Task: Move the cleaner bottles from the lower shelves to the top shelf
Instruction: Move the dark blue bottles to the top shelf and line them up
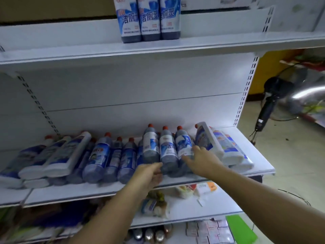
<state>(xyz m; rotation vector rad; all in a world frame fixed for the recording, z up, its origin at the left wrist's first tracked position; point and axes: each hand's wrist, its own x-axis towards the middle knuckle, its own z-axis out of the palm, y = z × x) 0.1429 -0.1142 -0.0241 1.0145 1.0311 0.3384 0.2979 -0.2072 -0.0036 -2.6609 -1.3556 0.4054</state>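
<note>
Three dark-blue cleaner bottles with white and blue labels stand upright on the top shelf. On the lower shelf, several red-capped cleaner bottles lean or lie in a row. My left hand grips the base of the middle leaning bottle. My right hand has its fingers spread against the neighbouring bottle to the right, touching its label.
White flat bottles lie at the right end of the lower shelf, and more white ones at the left. Packaged goods fill the shelves below. A standing fan is on the floor to the right.
</note>
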